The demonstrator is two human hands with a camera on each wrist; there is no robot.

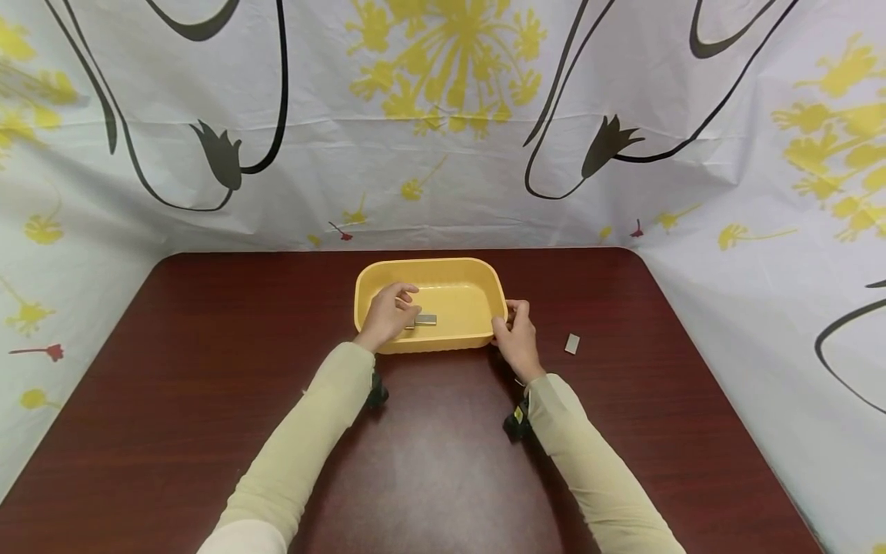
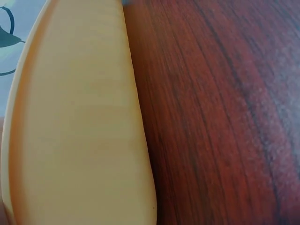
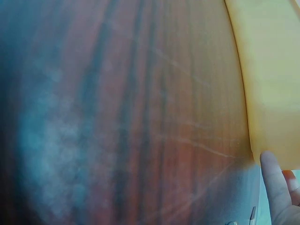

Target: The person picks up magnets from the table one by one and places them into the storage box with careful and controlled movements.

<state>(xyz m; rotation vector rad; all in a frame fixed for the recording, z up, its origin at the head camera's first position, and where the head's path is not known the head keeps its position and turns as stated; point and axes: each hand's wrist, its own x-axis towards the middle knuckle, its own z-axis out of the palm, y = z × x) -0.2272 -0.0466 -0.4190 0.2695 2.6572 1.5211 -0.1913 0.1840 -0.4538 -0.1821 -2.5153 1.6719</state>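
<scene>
A shallow yellow plastic tub [image 1: 457, 342] stands near the far edge of the table. My left hand [image 1: 389, 314] reaches over its front left rim, thumb and fingers curled down at small silver rectangular blocks [image 1: 426, 320] on the tub floor. A bit of silver shows right under the fingertips, and the hand hides the rest. My right hand [image 1: 515, 338] grips the front right corner of the tub, thumb at the rim and fingers round the outside. In the right wrist view a finger [image 3: 274, 180] lies against the yellow wall. The left wrist view shows only the tub's outer side [image 2: 79, 112].
Another small silver block [image 1: 571, 343] lies on the table to the right of my right hand. The dark red-brown wooden table [image 1: 228, 369] has rounded far corners. Behind and beside it hangs a white curtain [image 1: 311, 154] with yellow and grey flower prints.
</scene>
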